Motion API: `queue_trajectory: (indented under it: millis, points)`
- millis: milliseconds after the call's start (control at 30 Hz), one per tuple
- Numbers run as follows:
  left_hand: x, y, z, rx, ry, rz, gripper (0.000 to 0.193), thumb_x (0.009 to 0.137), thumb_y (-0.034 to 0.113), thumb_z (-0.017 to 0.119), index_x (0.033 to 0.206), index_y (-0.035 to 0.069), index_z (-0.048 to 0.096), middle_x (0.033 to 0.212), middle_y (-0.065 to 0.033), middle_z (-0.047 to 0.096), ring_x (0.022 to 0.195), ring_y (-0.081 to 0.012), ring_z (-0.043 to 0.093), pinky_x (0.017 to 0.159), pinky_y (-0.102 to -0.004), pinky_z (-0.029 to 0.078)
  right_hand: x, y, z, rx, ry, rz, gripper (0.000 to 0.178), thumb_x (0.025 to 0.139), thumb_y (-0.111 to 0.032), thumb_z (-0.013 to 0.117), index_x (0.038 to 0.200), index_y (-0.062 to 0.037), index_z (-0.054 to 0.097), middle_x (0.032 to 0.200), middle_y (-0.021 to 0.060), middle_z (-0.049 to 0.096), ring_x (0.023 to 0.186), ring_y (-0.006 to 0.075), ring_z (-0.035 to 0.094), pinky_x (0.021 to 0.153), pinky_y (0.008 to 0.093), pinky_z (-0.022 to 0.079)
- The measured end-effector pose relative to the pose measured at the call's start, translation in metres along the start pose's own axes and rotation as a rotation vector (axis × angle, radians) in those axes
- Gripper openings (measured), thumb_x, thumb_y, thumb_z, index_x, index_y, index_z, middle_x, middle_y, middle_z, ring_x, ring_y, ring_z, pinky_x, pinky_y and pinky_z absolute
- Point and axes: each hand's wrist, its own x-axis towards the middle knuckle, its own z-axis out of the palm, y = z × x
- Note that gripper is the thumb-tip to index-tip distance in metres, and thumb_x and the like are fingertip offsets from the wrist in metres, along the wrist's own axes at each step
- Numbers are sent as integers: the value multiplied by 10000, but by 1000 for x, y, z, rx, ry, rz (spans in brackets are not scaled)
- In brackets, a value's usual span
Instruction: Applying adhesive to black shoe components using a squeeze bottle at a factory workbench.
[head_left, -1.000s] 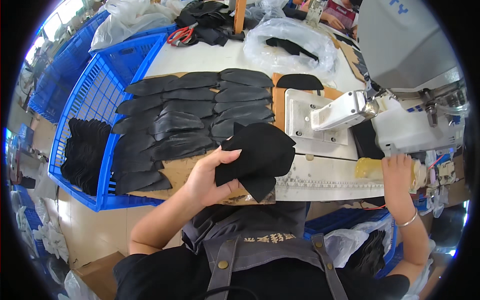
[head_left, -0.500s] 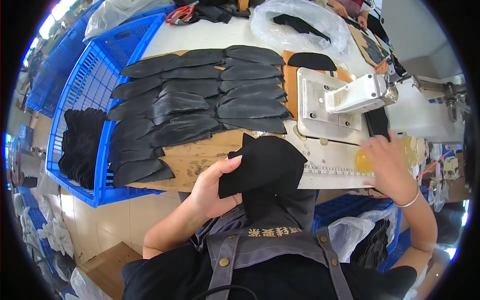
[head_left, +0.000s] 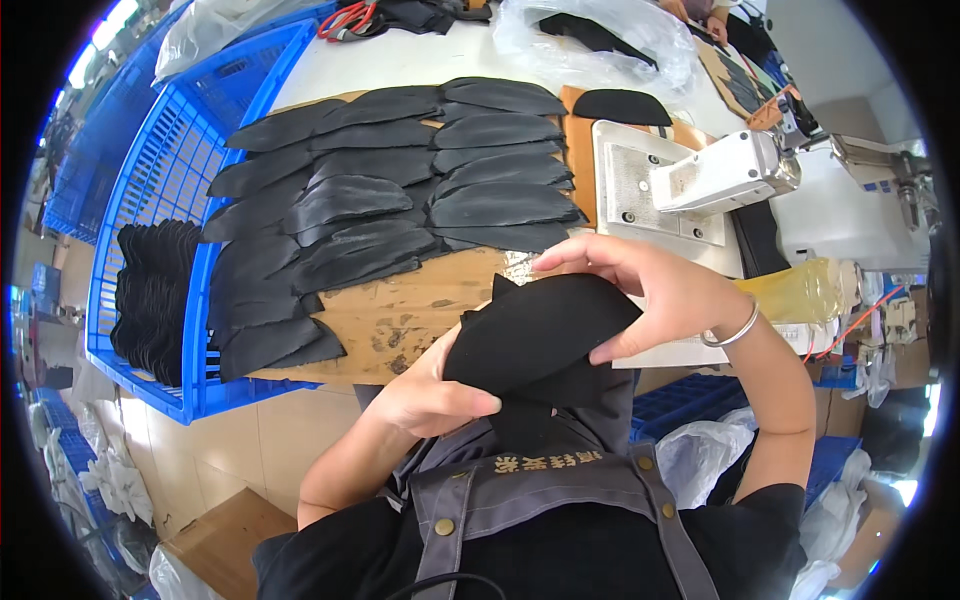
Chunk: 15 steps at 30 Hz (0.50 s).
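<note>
In front of my body I hold a black half-moon fabric piece (head_left: 545,325). My left hand (head_left: 425,400) grips its lower left side, with the thumb lying on top. My right hand (head_left: 670,290) has hold of its right end, thumb below and fingers along the upper edge. More black cloth hangs beneath the piece, partly hidden by it. Just beyond my hands, rows of overlapping dark curved pieces (head_left: 350,205) lie on a brown cardboard sheet (head_left: 390,315).
A white sewing machine (head_left: 725,172) stands at the right, with a yellowish roll (head_left: 795,290) nearer me. At the left, a blue basket (head_left: 195,350) contains a stack of wavy black pieces (head_left: 155,300). Red-handled scissors (head_left: 345,20) and a clear bag (head_left: 600,50) lie far back, near another person's hands.
My right hand has moved left from near the yellowish roll and taken hold of the fabric piece's right end. The left hand keeps its grip, and the piece lies more sideways.
</note>
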Motion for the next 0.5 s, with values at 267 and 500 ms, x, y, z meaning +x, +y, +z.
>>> queue_trajectory:
  millis: [267,500]
  points:
    - [6,1,-1,-33,399,-106,639,800,199,530,1338,-63,305,1286,-231,449,1163,-326,493,926,-441,459,10,-18,3,-38,261,41,599,615,81,676,1180,-37,515,1029,29,581,929,78,551,824,221,433]
    - [10,2,1,-104,281,-100,520,868,155,501,1332,-4,327,1263,-145,491,1172,-236,492,968,-357,420,26,15,9,232,293,-340,380,704,-177,764,1015,-75,572,1172,116,529,1091,211,518,945,335,401]
